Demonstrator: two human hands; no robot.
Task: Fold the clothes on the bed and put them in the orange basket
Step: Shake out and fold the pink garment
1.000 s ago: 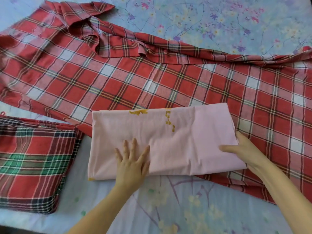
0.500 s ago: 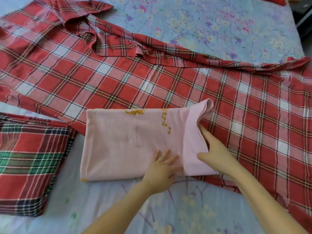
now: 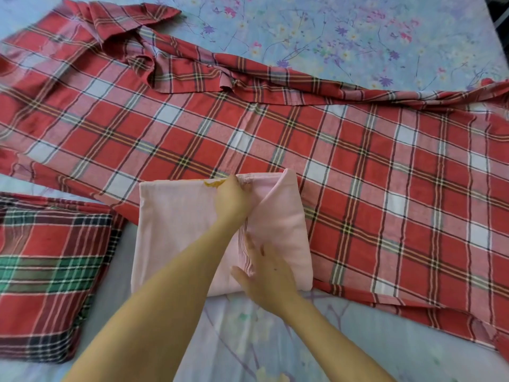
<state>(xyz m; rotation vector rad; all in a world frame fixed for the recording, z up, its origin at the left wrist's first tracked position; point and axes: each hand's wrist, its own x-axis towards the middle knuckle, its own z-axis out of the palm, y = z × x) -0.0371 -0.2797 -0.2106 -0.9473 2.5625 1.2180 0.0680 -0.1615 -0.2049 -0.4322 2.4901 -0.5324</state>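
Observation:
A pink cloth (image 3: 176, 230) with a small yellow print lies folded at the near edge of the bed, its right part turned over to the left. My left hand (image 3: 232, 201) reaches across and pinches the cloth's far edge beside the turned-over flap. Lower down, my right hand (image 3: 265, 274) lies flat on the flap with straight fingers, blurred by motion, near the flap's striped hem. A large red plaid cloth (image 3: 275, 133) lies spread out underneath and beyond. The orange basket is not in view.
A folded red and green plaid cloth (image 3: 49, 271) sits at the left, close to the pink one. The bed has a light blue floral sheet (image 3: 330, 37), bare at the far right and in front of me.
The right end of the pink cloth has been folded over to the left. My left hand moved from the near edge up to the far edge. My right hand now lies on the folded flap.

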